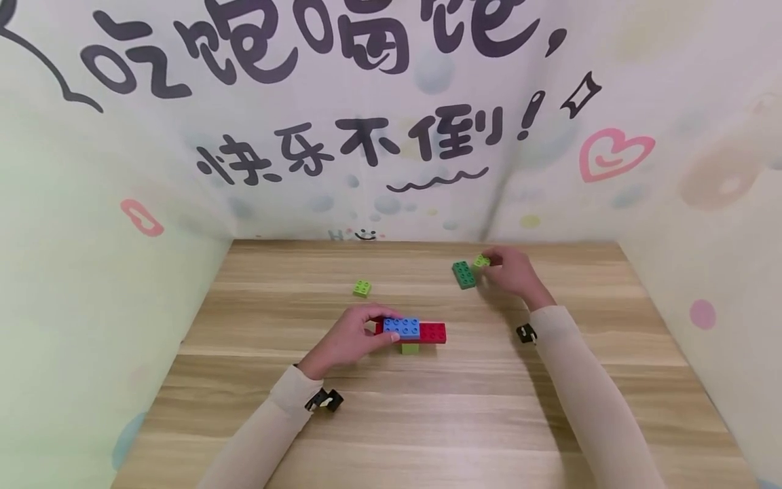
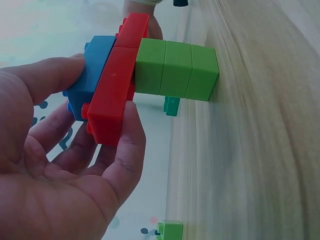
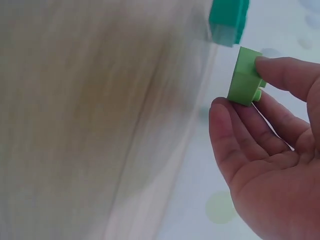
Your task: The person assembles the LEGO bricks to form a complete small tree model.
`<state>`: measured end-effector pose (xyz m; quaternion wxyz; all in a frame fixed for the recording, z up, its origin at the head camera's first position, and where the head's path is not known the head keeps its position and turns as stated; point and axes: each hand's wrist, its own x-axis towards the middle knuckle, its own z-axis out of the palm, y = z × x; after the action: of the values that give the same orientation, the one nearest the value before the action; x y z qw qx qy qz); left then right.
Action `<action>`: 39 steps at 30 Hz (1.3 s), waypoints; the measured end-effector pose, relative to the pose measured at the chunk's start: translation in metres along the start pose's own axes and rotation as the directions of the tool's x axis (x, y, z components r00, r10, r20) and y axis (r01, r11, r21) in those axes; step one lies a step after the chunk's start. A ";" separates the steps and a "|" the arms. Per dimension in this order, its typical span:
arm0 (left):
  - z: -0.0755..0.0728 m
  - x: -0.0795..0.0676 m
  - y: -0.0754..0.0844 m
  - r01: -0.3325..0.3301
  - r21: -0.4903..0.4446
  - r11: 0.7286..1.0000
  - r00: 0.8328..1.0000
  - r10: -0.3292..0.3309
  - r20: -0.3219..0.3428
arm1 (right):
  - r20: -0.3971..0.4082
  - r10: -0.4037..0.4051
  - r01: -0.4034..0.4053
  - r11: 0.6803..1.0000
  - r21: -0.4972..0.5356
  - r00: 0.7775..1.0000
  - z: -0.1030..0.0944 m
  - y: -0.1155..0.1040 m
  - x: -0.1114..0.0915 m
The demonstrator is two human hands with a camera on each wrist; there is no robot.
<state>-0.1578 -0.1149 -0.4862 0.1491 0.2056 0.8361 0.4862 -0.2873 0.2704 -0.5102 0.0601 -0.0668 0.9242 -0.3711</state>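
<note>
My left hand point(image 1: 351, 333) grips a toy-brick build with thumb and fingers. A blue brick point(image 1: 402, 326) sits on top of a row of red bricks point(image 1: 434, 333), shifted towards the left end. Below the row, the left wrist view shows a column of light green bricks point(image 2: 176, 69) reaching down to the wooden surface. Farther back and to the right, my right hand point(image 1: 512, 273) pinches a small light green brick point(image 3: 244, 77), thumb on its studded side. Right beside that brick is a dark green brick point(image 1: 463, 274) with two rows of studs.
A loose light green brick point(image 1: 362, 288) lies on the wooden table point(image 1: 489, 421), behind the build. Printed white walls point(image 1: 293, 204) close off the back and both sides of the table. Each wrist carries a small black device, like this one point(image 1: 527, 333).
</note>
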 end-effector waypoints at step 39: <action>0.002 0.000 0.003 -0.049 0.008 0.999 0.999 0.049 0.009 | 0.046 -0.461 0.462 0.887 0.003 0.886 0.042 -0.104 -0.114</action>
<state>-0.1564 -0.1120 -0.4844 0.1399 0.2285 0.8322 0.4855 -0.1599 0.1863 -0.4613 -0.0089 -0.2932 0.8817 -0.3695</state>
